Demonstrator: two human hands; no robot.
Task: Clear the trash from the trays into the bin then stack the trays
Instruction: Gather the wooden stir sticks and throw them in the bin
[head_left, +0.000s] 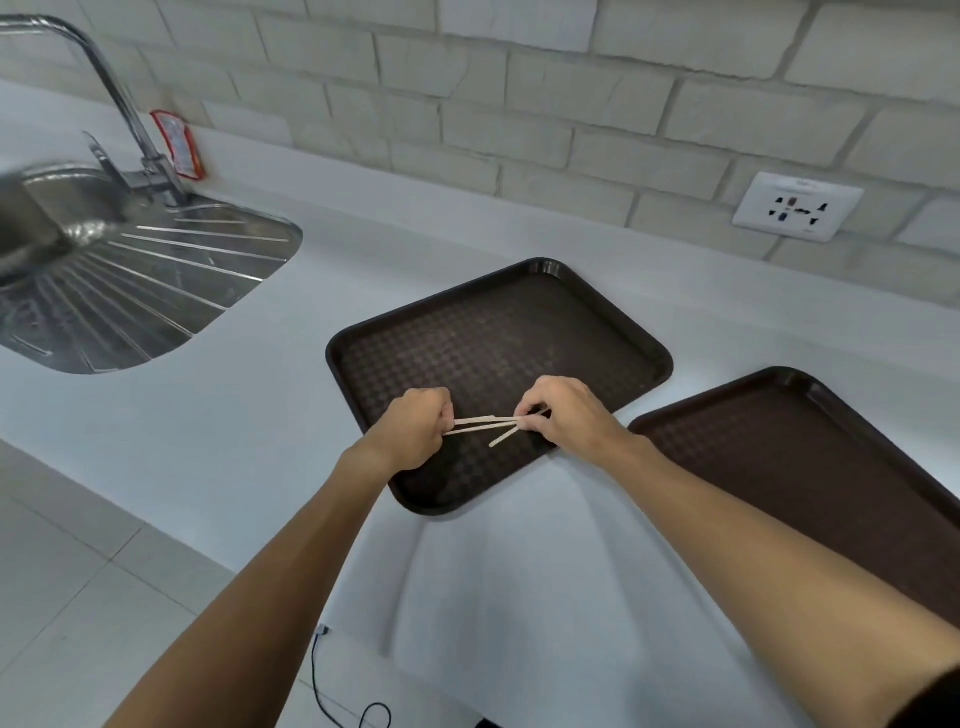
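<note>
Two dark brown trays are lying on the white counter (311, 291). The first tray (493, 338) is sitting turned at an angle near the middle of the counter, and the second tray (805, 467) is lying just beside its right corner, reaching toward the counter's front right edge. Both hands are hovering over the near corner of the first tray, holding a few thin wooden sticks (483, 423) between them. The left hand (415, 434) is curling its fingers round the left ends of the wooden sticks, while the right hand (566, 410) is pinching their right ends with thumb and fingertips. At the counter's far left, a steel sink (130, 270) is sitting under a tap (119, 98), with a red packet (179, 145) leaning against the wall behind it. A wall socket (797, 207) is showing above the counter's back edge, and a black cable (322, 686) is hanging below its front edge
</note>
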